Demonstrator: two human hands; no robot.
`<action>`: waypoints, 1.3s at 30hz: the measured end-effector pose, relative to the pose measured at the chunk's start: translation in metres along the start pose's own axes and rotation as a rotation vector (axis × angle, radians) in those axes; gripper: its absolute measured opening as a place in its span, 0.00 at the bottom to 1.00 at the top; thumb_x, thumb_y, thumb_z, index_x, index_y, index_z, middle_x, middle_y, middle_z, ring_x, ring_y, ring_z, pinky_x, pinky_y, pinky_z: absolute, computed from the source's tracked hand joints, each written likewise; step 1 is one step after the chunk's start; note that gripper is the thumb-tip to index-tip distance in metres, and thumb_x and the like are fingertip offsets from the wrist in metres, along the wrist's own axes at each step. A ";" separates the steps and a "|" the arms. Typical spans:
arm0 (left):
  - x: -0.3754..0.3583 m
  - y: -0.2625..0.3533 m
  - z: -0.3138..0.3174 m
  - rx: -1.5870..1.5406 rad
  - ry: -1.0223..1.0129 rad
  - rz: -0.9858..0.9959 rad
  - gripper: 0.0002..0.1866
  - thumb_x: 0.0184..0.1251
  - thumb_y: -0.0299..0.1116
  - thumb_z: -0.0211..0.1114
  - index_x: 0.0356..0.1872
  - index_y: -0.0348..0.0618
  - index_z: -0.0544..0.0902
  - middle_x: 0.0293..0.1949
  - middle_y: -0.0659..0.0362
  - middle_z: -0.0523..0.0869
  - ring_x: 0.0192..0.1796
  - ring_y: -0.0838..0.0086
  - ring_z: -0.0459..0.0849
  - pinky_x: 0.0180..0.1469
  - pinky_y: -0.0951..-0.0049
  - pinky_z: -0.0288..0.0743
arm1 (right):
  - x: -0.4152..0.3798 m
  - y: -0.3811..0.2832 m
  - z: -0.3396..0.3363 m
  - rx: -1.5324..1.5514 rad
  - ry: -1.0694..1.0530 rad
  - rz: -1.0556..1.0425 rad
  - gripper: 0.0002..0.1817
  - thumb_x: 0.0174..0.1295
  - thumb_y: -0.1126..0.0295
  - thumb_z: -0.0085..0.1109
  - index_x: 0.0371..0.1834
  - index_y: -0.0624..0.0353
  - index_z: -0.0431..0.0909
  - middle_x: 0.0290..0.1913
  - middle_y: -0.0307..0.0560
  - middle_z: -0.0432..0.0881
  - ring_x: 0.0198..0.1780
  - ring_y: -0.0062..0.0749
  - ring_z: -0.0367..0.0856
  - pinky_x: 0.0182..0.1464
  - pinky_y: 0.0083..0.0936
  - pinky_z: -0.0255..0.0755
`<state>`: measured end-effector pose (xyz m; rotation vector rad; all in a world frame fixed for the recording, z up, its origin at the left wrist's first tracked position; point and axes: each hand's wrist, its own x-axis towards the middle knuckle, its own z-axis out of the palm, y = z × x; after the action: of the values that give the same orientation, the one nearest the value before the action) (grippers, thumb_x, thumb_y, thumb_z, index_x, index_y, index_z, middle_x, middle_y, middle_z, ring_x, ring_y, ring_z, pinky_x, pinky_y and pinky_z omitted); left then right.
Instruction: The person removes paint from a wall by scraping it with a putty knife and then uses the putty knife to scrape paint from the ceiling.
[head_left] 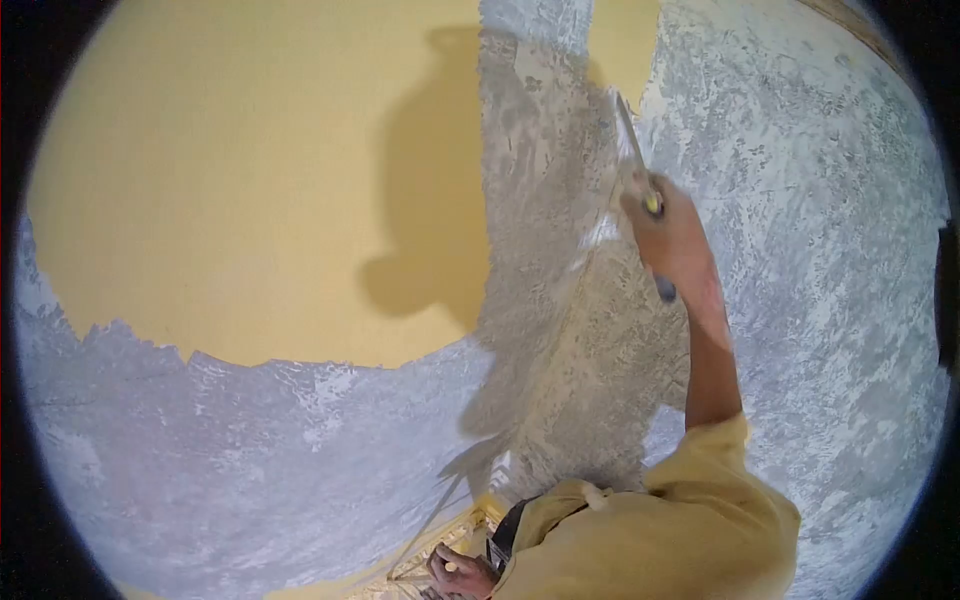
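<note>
My right hand (672, 232) is raised at the corner between two walls. Its fingers are wrapped round a flat-bladed scraper (630, 132), seen nearly edge-on. The blade points up and its upper end is at the wall by the corner. A dark grey end (665, 289) shows below my fist, and a small yellow round part shows between the fingers. Low in the view, my left hand (466, 574) is curled near my waist. A small pale round end (452, 567) shows at its fingers; what it belongs to is hidden.
The left wall has a large smooth yellow area (250, 180) with ragged edges, bordered by rough mottled grey (250, 450). The right wall (820, 280) is mottled grey and white. A yellow strip (625, 40) runs above the tool. A yellow lattice-like structure (440, 545) lies below.
</note>
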<state>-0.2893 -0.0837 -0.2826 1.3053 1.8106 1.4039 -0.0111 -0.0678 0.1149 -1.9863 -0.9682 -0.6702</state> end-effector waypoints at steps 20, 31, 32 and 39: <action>-0.004 -0.014 0.000 -0.092 -0.046 0.093 0.18 0.67 0.40 0.56 0.24 0.34 0.77 0.17 0.51 0.74 0.23 0.61 0.72 0.32 0.62 0.66 | -0.025 0.024 0.044 -0.042 0.232 -0.194 0.26 0.61 0.74 0.51 0.64 0.52 0.64 0.41 0.57 0.74 0.40 0.47 0.77 0.43 0.35 0.73; 0.001 -0.017 0.022 -0.012 0.059 0.138 0.17 0.64 0.36 0.57 0.23 0.29 0.79 0.18 0.47 0.75 0.23 0.60 0.72 0.26 0.61 0.62 | 0.001 0.042 0.031 0.014 0.312 -0.324 0.27 0.61 0.77 0.50 0.66 0.51 0.65 0.23 0.55 0.74 0.22 0.29 0.67 0.30 0.25 0.68; 0.001 -0.018 0.022 -0.038 0.065 0.159 0.18 0.64 0.36 0.57 0.23 0.29 0.79 0.18 0.47 0.75 0.22 0.60 0.72 0.26 0.61 0.63 | 0.007 0.021 0.008 -0.031 0.173 -0.142 0.28 0.60 0.78 0.49 0.66 0.51 0.65 0.30 0.60 0.76 0.27 0.40 0.72 0.35 0.28 0.69; 0.013 -0.038 0.014 -0.176 -0.230 0.252 0.19 0.68 0.40 0.54 0.19 0.40 0.73 0.16 0.55 0.70 0.21 0.67 0.65 0.28 0.64 0.61 | -0.007 0.043 0.013 -0.123 0.114 -0.118 0.30 0.54 0.82 0.44 0.64 0.53 0.66 0.39 0.60 0.80 0.43 0.42 0.80 0.46 0.25 0.69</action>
<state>-0.2973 -0.0665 -0.3207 1.5693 1.3787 1.4361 0.0217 -0.0757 0.0841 -1.9847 -1.0017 -0.9178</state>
